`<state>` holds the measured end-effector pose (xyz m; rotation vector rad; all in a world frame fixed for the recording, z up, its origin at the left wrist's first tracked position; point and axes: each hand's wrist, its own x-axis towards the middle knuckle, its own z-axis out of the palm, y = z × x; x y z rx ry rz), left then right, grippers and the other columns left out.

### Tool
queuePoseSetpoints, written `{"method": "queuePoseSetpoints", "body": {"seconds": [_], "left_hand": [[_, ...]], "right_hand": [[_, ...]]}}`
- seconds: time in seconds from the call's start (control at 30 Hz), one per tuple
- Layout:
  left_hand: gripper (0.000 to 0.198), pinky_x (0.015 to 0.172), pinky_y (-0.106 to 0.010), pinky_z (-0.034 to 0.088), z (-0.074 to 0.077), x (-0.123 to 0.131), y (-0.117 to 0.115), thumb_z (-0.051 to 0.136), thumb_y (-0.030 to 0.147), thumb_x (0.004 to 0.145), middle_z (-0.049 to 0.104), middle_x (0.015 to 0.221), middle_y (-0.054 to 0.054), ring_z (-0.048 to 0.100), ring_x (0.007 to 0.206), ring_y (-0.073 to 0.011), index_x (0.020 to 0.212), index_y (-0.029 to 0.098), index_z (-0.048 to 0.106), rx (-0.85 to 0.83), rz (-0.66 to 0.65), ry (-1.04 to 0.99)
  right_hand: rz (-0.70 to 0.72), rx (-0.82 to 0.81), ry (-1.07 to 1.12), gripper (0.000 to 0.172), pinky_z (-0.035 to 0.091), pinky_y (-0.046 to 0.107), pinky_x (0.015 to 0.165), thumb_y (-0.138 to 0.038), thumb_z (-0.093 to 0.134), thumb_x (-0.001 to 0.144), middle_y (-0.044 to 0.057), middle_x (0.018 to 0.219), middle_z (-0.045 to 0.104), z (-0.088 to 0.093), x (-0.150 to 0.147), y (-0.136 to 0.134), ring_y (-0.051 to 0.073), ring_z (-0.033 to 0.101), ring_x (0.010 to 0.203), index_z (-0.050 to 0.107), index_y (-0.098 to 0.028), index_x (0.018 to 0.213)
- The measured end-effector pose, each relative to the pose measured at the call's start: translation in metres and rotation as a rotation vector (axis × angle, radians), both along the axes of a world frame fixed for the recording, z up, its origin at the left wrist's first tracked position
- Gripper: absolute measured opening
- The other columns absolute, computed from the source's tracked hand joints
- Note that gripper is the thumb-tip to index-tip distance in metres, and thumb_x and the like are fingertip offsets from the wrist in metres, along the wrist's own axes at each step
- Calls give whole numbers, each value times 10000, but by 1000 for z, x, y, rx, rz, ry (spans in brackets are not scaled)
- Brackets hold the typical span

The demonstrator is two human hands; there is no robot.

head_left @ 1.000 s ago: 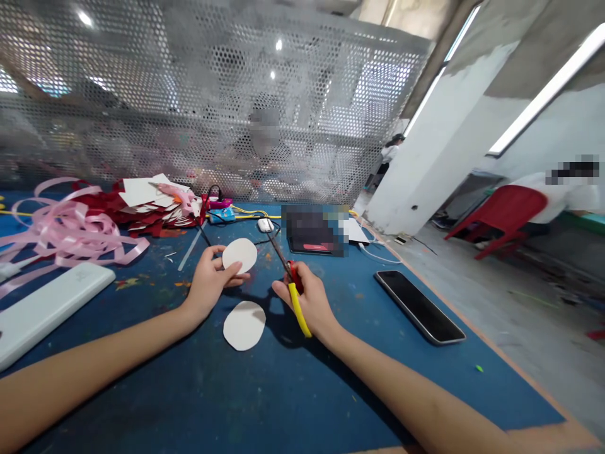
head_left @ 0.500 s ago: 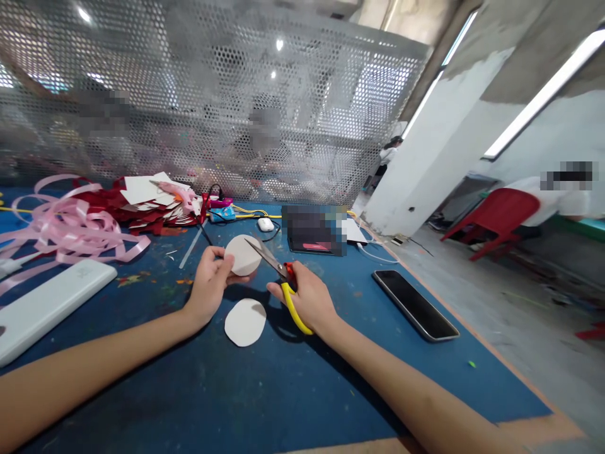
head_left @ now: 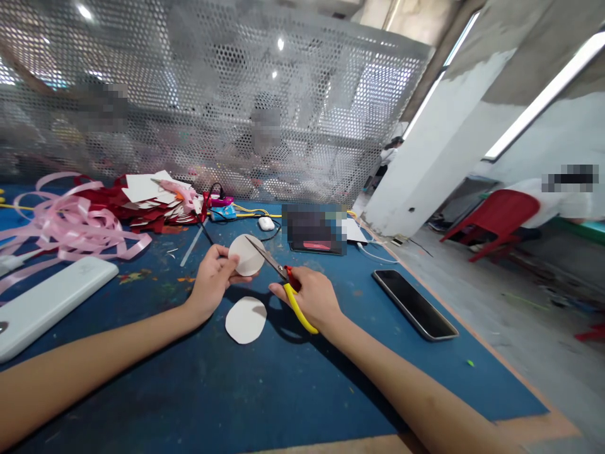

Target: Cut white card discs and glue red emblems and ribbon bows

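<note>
My left hand [head_left: 212, 282] pinches a white oval paper cutout [head_left: 243, 257] and holds it upright above the blue table [head_left: 198, 391]. My right hand [head_left: 312, 296] grips scissors [head_left: 283, 280] with red and yellow handles. The blades point up and left, and their tip lies against the held cutout's right side. A second white oval cutout [head_left: 246, 320] lies flat on the table between my two hands.
A black phone [head_left: 414, 304] lies to the right near the table edge. A white flat device [head_left: 45, 306] sits at left. Pink ribbon [head_left: 70, 227] and red and white paper scraps [head_left: 146, 198] pile up behind. A perforated metal screen [head_left: 212, 101] closes the back.
The scissors have swung from pointing away, beside the cutout, to the left until their blades meet the held cutout. My left hand has stayed nearly still.
</note>
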<state>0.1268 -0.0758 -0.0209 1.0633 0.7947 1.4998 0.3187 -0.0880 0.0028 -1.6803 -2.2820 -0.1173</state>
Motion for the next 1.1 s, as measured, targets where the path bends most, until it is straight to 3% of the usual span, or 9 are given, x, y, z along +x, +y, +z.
{"method": "queuePoseSetpoints", "body": {"seconds": [0.33,0.77,0.93,1.1], "left_hand": [[317,434,-235,522,6,-21,18,676,370,683,625,547,41,630,472,-150,792,183,444,58,6,109],[265,412,-204,483,12,-42,32,681,351,661,606,515,28,553,423,-108,771,143,558,117,124,320],[298,388,-207,453,7,-34,24,670,403,655,598,501,28,531,381,-105,754,143,564,63,67,349],[240,382,-191,426,5,-23,6,653,375,680,579,488,39,523,376,-94,712,153,567,50,-46,436]], "right_hand": [[-20,-66,-60,585,174,250,480,-691,344,782,53,571,599,11,0,-3,154,530,537,550,-182,579],[-9,-79,-123,580,223,267,502,-658,334,813,89,601,637,7,0,-1,192,587,582,584,-182,594],[43,-84,-111,539,296,263,532,-695,437,734,78,679,616,7,-1,-2,205,577,641,577,-175,711],[141,-21,-56,589,395,287,685,-683,474,718,99,866,576,5,-2,-5,212,558,787,545,-133,919]]}}
